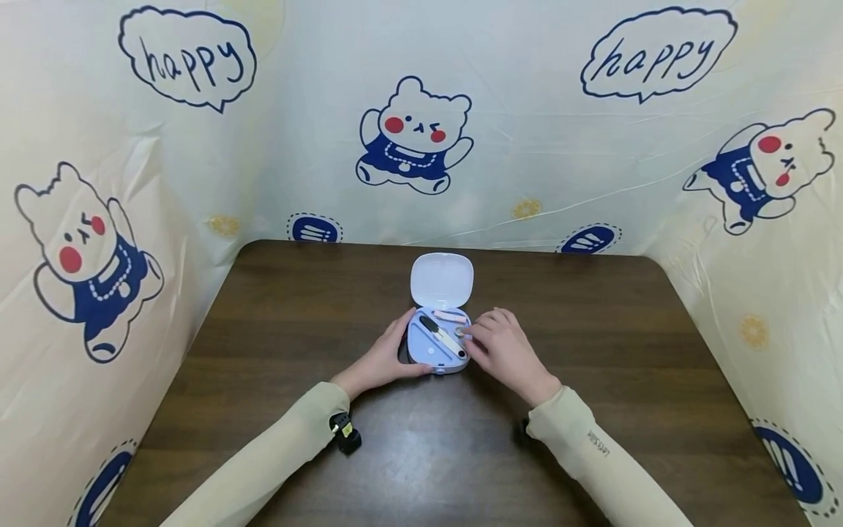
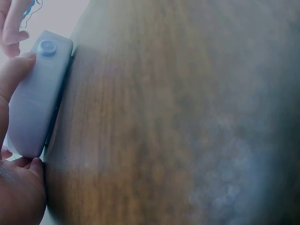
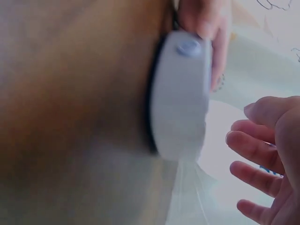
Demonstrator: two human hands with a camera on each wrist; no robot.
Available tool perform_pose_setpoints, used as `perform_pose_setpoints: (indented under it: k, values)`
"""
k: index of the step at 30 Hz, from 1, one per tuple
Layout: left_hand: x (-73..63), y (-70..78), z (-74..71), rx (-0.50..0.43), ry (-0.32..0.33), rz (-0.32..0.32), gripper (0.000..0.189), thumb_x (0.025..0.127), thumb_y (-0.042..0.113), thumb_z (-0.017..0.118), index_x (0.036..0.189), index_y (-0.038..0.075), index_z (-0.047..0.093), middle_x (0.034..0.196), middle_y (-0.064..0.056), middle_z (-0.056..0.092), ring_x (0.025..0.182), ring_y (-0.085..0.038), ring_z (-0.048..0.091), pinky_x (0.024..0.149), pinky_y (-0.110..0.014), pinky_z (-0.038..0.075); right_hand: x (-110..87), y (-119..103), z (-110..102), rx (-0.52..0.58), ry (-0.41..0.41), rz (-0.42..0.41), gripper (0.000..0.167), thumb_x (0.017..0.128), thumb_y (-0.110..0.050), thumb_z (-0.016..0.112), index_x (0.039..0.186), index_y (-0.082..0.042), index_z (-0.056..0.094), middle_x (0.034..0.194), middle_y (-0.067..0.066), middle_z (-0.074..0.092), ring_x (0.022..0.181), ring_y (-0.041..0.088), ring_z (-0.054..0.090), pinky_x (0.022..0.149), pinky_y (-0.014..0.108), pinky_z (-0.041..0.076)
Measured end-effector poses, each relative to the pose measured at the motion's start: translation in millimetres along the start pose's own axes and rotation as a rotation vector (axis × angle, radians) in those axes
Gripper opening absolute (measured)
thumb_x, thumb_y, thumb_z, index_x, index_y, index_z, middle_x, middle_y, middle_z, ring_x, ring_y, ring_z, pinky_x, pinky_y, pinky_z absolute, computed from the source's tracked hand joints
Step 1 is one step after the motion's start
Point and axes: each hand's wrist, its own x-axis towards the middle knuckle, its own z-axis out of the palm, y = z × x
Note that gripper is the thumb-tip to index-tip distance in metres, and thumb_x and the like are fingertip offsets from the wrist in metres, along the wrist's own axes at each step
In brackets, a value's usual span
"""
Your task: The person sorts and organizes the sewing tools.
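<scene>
A small light-blue case (image 1: 421, 350) with a round front button (image 2: 47, 48) sits on the table, its white lid (image 1: 442, 280) raised at the back. Inside lie a white pen-like tool (image 1: 449, 339) with a dark end, a slim pale pink piece (image 1: 451, 317) and a small round piece (image 1: 459, 331). My left hand (image 1: 385, 355) grips the case from the left, thumb at the front by the button. Over the case's right edge is my right hand (image 1: 503, 353), fingertips close to the round piece. In the right wrist view its fingers are loosely bent, with nothing visible between them.
The dark wooden table (image 1: 296, 293) extends around the case on all sides. Behind it and along both sides hangs a pale printed cloth (image 1: 527, 168) with cartoon bears. A small black device (image 1: 345, 433) is strapped at the left sleeve's cuff.
</scene>
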Motion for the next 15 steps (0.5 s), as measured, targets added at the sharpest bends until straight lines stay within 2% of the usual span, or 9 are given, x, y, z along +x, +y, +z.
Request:
perform_pose_setpoints:
  k: [4, 7, 11, 15]
  values:
    - [0.9, -0.9, -0.5, -0.007, -0.004, 0.002, 0.119, 0.083, 0.049, 0.087, 0.169, 0.020, 0.009, 0.171, -0.013, 0.018, 0.156, -0.030, 0.024, 0.124, -0.052, 0.025, 13.2, 10.6, -8.5, 0.030, 0.003, 0.066, 0.015, 0.097, -0.017, 0.074, 0.108, -0.007, 0.080, 0.092, 0.004, 0.074, 0.091, 0.023, 0.063, 0.104, 0.050, 0.047]
    - [0.6, -0.5, -0.3, -0.009, -0.004, -0.002, 0.120, 0.083, 0.049, 0.087, 0.169, 0.019, 0.009, 0.172, -0.013, 0.018, 0.156, -0.029, 0.023, 0.124, -0.051, 0.025, 21.5, 18.5, -13.0, 0.070, 0.024, 0.128, 0.015, 0.099, -0.017, 0.073, 0.108, -0.007, 0.080, 0.091, 0.003, 0.073, 0.087, 0.022, 0.061, 0.093, 0.045, 0.051]
    - [0.3, 0.1, -0.2, -0.012, -0.005, -0.006, 0.120, 0.083, 0.049, 0.087, 0.169, 0.019, 0.009, 0.172, -0.013, 0.017, 0.156, -0.029, 0.022, 0.124, -0.051, 0.025, 31.3, 31.8, -14.0, 0.124, 0.046, 0.223, 0.019, 0.102, -0.020, 0.069, 0.113, -0.008, 0.079, 0.097, 0.004, 0.073, 0.087, 0.022, 0.059, 0.079, 0.040, 0.053]
    - [0.7, 0.2, -0.2, -0.010, -0.003, -0.003, 0.121, 0.082, 0.050, 0.087, 0.169, 0.019, 0.009, 0.171, -0.013, 0.018, 0.156, -0.029, 0.024, 0.124, -0.051, 0.025, 40.4, 47.0, -10.9, 0.167, 0.059, 0.308, 0.022, 0.103, -0.023, 0.067, 0.117, -0.008, 0.077, 0.103, 0.007, 0.072, 0.091, 0.025, 0.062, 0.081, 0.041, 0.056]
